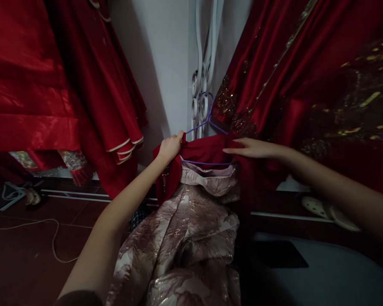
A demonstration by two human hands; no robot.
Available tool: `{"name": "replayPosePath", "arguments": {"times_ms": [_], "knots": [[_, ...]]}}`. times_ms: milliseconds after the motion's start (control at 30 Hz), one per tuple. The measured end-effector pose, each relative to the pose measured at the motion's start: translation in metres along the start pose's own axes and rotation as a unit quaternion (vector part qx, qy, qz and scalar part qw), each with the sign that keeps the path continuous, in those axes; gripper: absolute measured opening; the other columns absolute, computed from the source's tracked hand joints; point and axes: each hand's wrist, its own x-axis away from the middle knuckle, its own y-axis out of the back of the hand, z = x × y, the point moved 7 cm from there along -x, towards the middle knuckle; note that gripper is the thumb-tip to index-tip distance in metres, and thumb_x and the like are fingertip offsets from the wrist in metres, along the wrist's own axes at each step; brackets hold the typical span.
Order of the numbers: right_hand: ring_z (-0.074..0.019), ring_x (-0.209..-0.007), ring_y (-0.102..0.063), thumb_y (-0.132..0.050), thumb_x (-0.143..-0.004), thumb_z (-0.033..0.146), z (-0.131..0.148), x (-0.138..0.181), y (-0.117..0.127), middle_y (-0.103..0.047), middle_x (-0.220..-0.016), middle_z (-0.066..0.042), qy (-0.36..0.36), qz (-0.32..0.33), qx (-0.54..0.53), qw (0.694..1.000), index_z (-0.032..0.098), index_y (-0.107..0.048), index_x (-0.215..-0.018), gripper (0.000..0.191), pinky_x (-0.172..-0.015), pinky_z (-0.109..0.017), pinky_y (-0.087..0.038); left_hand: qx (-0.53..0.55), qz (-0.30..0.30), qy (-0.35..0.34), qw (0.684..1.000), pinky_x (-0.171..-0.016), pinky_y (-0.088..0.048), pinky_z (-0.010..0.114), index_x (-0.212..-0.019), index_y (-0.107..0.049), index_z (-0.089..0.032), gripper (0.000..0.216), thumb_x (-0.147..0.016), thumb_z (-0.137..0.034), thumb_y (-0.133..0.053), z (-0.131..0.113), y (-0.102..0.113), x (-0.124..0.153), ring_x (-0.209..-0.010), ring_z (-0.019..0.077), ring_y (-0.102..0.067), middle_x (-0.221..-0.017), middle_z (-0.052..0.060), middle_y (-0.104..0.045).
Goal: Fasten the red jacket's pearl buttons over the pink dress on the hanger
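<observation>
A purple hanger [208, 117] carries a red garment [204, 146] in front of me, its hook up against white scrolled metalwork. My left hand [171, 147] is closed on the red cloth at the hanger's left shoulder. At the right shoulder, my right hand [250, 148] lies with its fingers stretched out and apart, touching the red cloth. Below the hanger's lower bar hangs a shiny pink brocade dress [191, 212] with a folded top edge. How the dress is fixed to the hanger cannot be made out.
Red garments [105, 85] hang on the left, and red gowns with gold sequins [268, 63] hang on the right. A thin cable [55, 238] lies on the dark red floor. Light-coloured clogs [315, 207] and a pale surface with a dark flat object [281, 253] are at lower right.
</observation>
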Motion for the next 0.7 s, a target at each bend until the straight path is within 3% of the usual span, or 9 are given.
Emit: {"name": "replayPosePath", "arguments": {"times_ms": [100,167,300,400,500,600,700], "knots": [[-0.03,-0.088,-0.06,-0.051,-0.075,0.057,0.024,-0.029,-0.014,-0.067,-0.086,-0.011,-0.051,-0.134,0.122,0.982,0.019,-0.063,-0.085,0.04,-0.075,-0.036,-0.044,0.007,0.003,0.025,1.0,-0.076,-0.043,0.032,-0.123,-0.038,-0.02,0.035,-0.09,-0.018,-0.028,-0.004,-0.003,0.004,-0.09,0.0232,-0.061,-0.098,0.013,-0.06],[-0.0316,-0.092,-0.06,-0.046,-0.079,0.056,0.047,-0.041,-0.037,-0.066,-0.094,-0.013,-0.049,-0.141,0.146,0.978,0.019,-0.061,-0.097,0.044,-0.074,-0.036,-0.043,0.014,0.005,0.046,0.999,-0.077,-0.043,0.031,-0.124,-0.038,-0.019,0.036,-0.09,-0.019,-0.027,-0.006,-0.003,0.006,-0.089,0.0218,-0.061,-0.098,0.013,-0.059],[-0.0292,-0.082,-0.062,-0.027,-0.086,0.058,0.076,-0.028,-0.064,-0.067,-0.083,-0.011,-0.03,-0.179,0.146,0.972,0.021,-0.055,-0.106,0.05,-0.068,-0.033,-0.041,0.029,-0.037,0.063,0.997,-0.083,-0.04,0.034,-0.124,-0.041,-0.02,0.036,-0.089,-0.021,-0.033,-0.007,0.009,0.016,-0.098,0.0238,-0.055,-0.102,0.013,-0.056],[-0.0306,-0.075,-0.062,-0.026,-0.086,0.059,0.061,0.001,-0.063,-0.065,-0.075,-0.012,-0.075,-0.248,0.146,0.955,0.019,-0.051,-0.11,0.053,-0.065,-0.034,-0.041,0.059,-0.118,0.099,0.986,-0.088,-0.036,0.041,-0.126,-0.042,-0.024,0.041,-0.085,-0.024,-0.042,-0.005,0.023,0.034,-0.109,0.0293,-0.046,-0.114,0.015,-0.049],[-0.0278,-0.067,-0.06,-0.036,-0.085,0.049,0.032,0.024,-0.055,-0.062,-0.072,-0.01,-0.102,-0.335,0.105,0.931,0.016,-0.045,-0.11,0.043,-0.061,-0.034,-0.041,0.141,-0.158,0.192,0.958,-0.086,-0.036,0.042,-0.129,-0.039,-0.028,0.043,-0.085,-0.027,-0.043,0.002,0.016,0.058,-0.107,0.0299,-0.046,-0.113,0.015,-0.047],[-0.0233,-0.076,-0.058,-0.045,-0.079,0.031,0.019,0.032,-0.046,-0.059,-0.089,-0.01,-0.016,-0.426,0.05,0.903,0.016,-0.042,-0.107,0.033,-0.068,-0.033,-0.043,0.268,-0.187,0.234,0.916,-0.085,-0.038,0.039,-0.128,-0.037,-0.025,0.04,-0.088,-0.03,-0.038,0.001,-0.007,0.072,-0.102,0.0255,-0.051,-0.107,0.013,-0.053],[-0.0175,-0.076,-0.054,-0.045,-0.073,0.02,0.021,0.025,-0.049,-0.056,-0.089,-0.006,0.066,-0.421,0.004,0.905,0.019,-0.043,-0.096,0.023,-0.072,-0.029,-0.042,0.382,-0.224,0.246,0.863,-0.079,-0.042,0.032,-0.121,-0.036,-0.017,0.036,-0.087,-0.026,-0.041,-0.006,-0.023,0.072,-0.09,0.0206,-0.057,-0.1,0.011,-0.056]]}}
